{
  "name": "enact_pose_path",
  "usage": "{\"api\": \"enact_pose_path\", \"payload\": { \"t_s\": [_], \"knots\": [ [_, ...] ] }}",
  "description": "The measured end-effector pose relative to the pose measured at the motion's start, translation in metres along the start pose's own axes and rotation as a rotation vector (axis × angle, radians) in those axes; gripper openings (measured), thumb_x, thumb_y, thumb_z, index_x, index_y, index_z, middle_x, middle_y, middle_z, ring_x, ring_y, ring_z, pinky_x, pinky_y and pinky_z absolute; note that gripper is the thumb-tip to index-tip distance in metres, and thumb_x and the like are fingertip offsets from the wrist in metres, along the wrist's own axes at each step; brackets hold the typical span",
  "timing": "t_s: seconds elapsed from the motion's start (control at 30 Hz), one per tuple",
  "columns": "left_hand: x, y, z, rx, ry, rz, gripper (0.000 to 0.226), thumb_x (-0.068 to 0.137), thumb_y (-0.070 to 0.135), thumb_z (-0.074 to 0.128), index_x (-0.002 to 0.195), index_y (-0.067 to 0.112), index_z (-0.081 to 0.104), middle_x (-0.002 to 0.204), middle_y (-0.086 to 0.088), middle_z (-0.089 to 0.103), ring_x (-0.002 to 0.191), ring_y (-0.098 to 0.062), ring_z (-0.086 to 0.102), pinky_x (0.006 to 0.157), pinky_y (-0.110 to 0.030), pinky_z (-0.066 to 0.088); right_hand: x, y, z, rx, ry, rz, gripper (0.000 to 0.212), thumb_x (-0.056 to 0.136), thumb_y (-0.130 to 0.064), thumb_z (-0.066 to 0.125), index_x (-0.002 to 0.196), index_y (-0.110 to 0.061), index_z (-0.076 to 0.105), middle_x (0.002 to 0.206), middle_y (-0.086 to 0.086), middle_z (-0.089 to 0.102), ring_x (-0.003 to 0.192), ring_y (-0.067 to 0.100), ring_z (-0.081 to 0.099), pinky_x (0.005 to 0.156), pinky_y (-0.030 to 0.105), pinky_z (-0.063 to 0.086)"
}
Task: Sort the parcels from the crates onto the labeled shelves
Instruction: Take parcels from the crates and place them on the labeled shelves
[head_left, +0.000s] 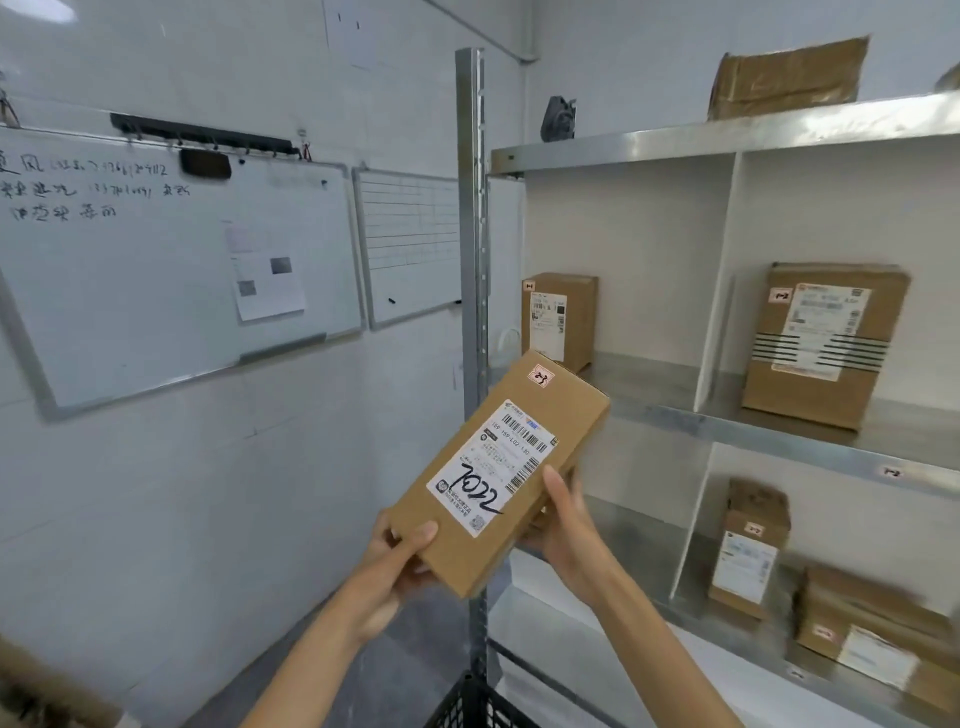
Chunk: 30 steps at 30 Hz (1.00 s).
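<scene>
Parcel: a slim brown cardboard box (498, 473), held in the air between both hands and tilted, its far end pointing away from the fingers (423, 569) toward the shelves (753, 431). It touches no shelf.
Left hand: the left hand (400, 556) grips the near corner, thumb pressed on the top face and fingers curled underneath.
Right hand: the right hand (566, 525) holds the near part of the right long edge. The thumb lies along that edge beside the shipping label (493, 467), and the fingers wrap under, mostly hidden.
Markings: a small pink sticker (540, 375) sits at the end farthest from the fingers. Its handwriting looks like "2-3", though I cannot be sure.
Shelves: beyond and to the right of the fingers, split by white dividers (714, 291), with stored parcels (821, 348) standing inside. A small tag (891, 472) sits on the front lip, right of the right thumb.
Crate: a black crate (470, 699) lies below the wrists.
Handling: probably light and stiff — two relaxed grips at one end carry it without sag. Bare cardboard should give good friction, while the glossy label is likely slicker.
Where to hold: the near corners and edges, off the label. This leaves the far end free to slide into a compartment.
Risk: a thin box could pivot if one hand lets go early — support it underneath until it rests.
</scene>
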<state>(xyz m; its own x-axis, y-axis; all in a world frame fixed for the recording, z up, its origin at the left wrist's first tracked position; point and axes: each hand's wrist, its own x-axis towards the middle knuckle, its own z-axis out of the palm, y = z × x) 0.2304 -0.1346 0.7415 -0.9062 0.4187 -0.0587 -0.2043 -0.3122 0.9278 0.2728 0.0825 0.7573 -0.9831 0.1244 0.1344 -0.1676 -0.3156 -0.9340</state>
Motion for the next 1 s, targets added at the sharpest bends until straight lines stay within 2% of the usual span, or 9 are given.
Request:
{"api": "enact_pose_path", "payload": {
  "t_s": [0.1, 0.23, 0.3, 0.47, 0.57, 0.7, 0.83, 0.93, 1.0],
  "knots": [
    [-0.012, -0.013, 0.004, 0.097, -0.112, -0.024, 0.099, 0.031, 0.038, 0.095, 0.110, 0.009, 0.043, 0.095, -0.008, 0.065, 0.076, -0.015, 0.064, 0.066, -0.031, 0.057, -0.018, -0.011, -0.003, -0.031, 0.025, -0.032, 0.083, 0.075, -0.049, 0.068, 0.140, -0.055, 0.016, 0.127, 0.005, 0.062, 0.111, 0.032, 0.063, 0.091, 0.060, 0.049],
    [-0.024, -0.017, 0.008, 0.334, -0.249, -0.051, 0.091, 0.043, 0.044, 0.092, 0.112, 0.011, 0.045, 0.123, -0.008, 0.059, 0.112, -0.019, 0.059, 0.100, -0.040, 0.047, -0.046, -0.025, -0.021, -0.091, 0.063, -0.041, 0.090, 0.069, -0.046, 0.071, 0.143, -0.050, 0.019, 0.122, 0.009, 0.065, 0.107, 0.031, 0.065, 0.083, 0.049, 0.053],
    [-0.030, -0.019, 0.010, 0.411, -0.297, -0.044, 0.084, 0.051, 0.046, 0.089, 0.115, 0.013, 0.046, 0.127, -0.001, 0.059, 0.121, -0.017, 0.055, 0.108, -0.042, 0.039, -0.058, -0.029, -0.027, -0.093, 0.079, -0.044, 0.091, 0.071, -0.044, 0.073, 0.144, -0.046, 0.020, 0.122, 0.011, 0.064, 0.107, 0.031, 0.064, 0.080, 0.043, 0.054],
    [-0.045, -0.017, 0.024, 0.597, -0.313, -0.003, 0.077, 0.056, 0.053, 0.082, 0.115, 0.019, 0.049, 0.124, 0.011, 0.058, 0.119, -0.001, 0.050, 0.097, -0.021, 0.042, -0.084, -0.037, -0.031, -0.115, 0.079, -0.061, 0.101, 0.062, -0.049, 0.080, 0.145, -0.043, 0.022, 0.125, 0.010, 0.063, 0.110, 0.030, 0.063, 0.079, 0.039, 0.053],
    [-0.053, -0.014, 0.032, 0.598, -0.321, 0.043, 0.071, 0.060, 0.055, 0.079, 0.117, 0.022, 0.051, 0.123, 0.009, 0.058, 0.119, -0.006, 0.052, 0.102, -0.030, 0.043, -0.097, -0.044, -0.032, -0.136, 0.104, -0.071, 0.093, 0.070, -0.043, 0.075, 0.146, -0.041, 0.020, 0.123, 0.009, 0.064, 0.110, 0.029, 0.063, 0.080, 0.040, 0.052],
    [-0.059, -0.009, 0.058, 0.368, -0.309, 0.107, 0.059, 0.075, 0.037, 0.074, 0.127, 0.026, 0.049, 0.123, 0.004, 0.060, 0.112, -0.014, 0.061, 0.090, -0.035, 0.054, -0.116, -0.048, -0.033, -0.199, 0.125, -0.060, 0.090, 0.074, -0.037, 0.070, 0.146, -0.043, 0.017, 0.120, 0.004, 0.067, 0.110, 0.026, 0.063, 0.086, 0.043, 0.051],
    [-0.063, -0.017, 0.087, 0.344, -0.299, 0.142, 0.035, 0.083, 0.028, 0.065, 0.114, 0.038, 0.052, 0.115, 0.006, 0.065, 0.104, -0.014, 0.064, 0.077, -0.031, 0.056, -0.138, -0.044, -0.037, -0.242, 0.182, -0.065, 0.088, 0.080, -0.037, 0.070, 0.147, -0.044, 0.013, 0.123, -0.002, 0.065, 0.112, 0.022, 0.063, 0.095, 0.048, 0.049],
    [-0.068, -0.032, 0.103, 0.332, -0.298, 0.123, 0.036, 0.083, 0.026, 0.066, 0.116, 0.028, 0.054, 0.116, 0.000, 0.066, 0.103, -0.017, 0.065, 0.081, -0.037, 0.056, -0.161, -0.044, -0.043, -0.278, 0.302, -0.105, 0.084, 0.078, -0.047, 0.069, 0.147, -0.042, 0.022, 0.128, -0.002, 0.061, 0.115, 0.019, 0.061, 0.101, 0.051, 0.045],
    [-0.072, -0.045, 0.115, 0.309, -0.304, 0.108, 0.041, 0.081, 0.022, 0.067, 0.120, 0.020, 0.054, 0.118, -0.004, 0.064, 0.107, -0.022, 0.063, 0.087, -0.045, 0.054, -0.180, -0.046, -0.047, -0.332, 0.404, -0.157, 0.066, 0.085, -0.043, 0.064, 0.143, -0.038, 0.034, 0.129, -0.002, 0.060, 0.116, 0.016, 0.059, 0.101, 0.046, 0.047]
  ]
}}
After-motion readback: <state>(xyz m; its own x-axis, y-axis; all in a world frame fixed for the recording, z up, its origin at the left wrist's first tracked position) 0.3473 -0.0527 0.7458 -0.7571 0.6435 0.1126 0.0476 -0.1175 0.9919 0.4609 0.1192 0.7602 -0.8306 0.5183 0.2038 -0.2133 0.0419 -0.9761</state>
